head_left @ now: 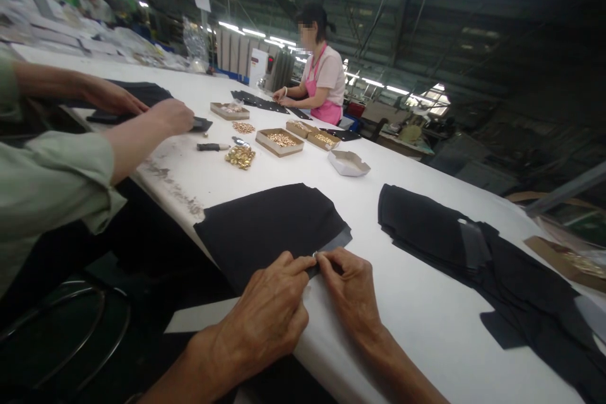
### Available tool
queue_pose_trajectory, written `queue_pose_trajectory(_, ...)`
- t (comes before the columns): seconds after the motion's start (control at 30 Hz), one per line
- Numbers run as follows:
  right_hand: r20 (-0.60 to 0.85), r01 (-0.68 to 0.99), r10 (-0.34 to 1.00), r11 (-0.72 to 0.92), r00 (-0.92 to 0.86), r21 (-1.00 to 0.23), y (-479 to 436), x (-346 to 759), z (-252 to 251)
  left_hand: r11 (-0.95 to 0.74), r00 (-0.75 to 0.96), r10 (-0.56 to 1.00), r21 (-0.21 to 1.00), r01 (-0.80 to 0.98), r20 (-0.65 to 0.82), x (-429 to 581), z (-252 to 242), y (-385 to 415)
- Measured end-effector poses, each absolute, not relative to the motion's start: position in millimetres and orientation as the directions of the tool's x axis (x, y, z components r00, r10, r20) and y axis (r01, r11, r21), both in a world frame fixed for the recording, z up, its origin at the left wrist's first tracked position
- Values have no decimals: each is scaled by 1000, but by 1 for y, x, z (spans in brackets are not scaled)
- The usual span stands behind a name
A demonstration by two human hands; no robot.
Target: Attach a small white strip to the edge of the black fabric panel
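A black fabric piece lies at the near edge of the white table, its right end by my fingertips. My left hand is closed on the lower right edge of this piece, index finger stretched toward the right hand. Pressed up against it from the right, my right hand pinches the same edge with thumb and index finger. A tiny pale, shiny bit shows between the fingertips, too small to name. Under my left forearm a pale strip juts past the table edge.
Black fabric pieces lie stacked to the right. Beyond are a box of gold-coloured small parts, a white tray, a bag of gold parts and a dark-handled tool. Co-workers handle black fabric at left and across the table.
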State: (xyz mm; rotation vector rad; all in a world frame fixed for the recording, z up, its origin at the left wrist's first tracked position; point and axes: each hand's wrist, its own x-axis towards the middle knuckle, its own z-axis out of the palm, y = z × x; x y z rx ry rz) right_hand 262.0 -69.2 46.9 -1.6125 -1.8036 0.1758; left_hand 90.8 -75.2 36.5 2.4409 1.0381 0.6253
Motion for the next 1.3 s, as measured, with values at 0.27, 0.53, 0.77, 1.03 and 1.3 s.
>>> queue_pose_trajectory(0.27, 435, 881, 898, 260, -70, -395, -70, 264, 41, -643, 629, 745, 488, 590, 221, 94, 42, -76)
queue_pose_trajectory(0.53, 456, 956, 877, 246, -151, -157, -70, 267, 35, -671, 667, 724, 400, 624, 174, 98, 45, -74)
queue_pose_trajectory(0.77, 509, 955, 848, 257, -149, -150, -66, 280, 42, -679, 665, 720, 403, 613, 201, 97, 45, -77)
queue_pose_trajectory(1.03, 576, 835, 657, 543, -487, 86, -81, 282, 38, -683, 669, 717, 391, 617, 198, 95, 28, -75)
queue_pose_trajectory(1.3, 450, 877, 769, 474, -454, 77, -76, 288, 36, -639, 651, 745, 436, 634, 146, 96, 39, -77)
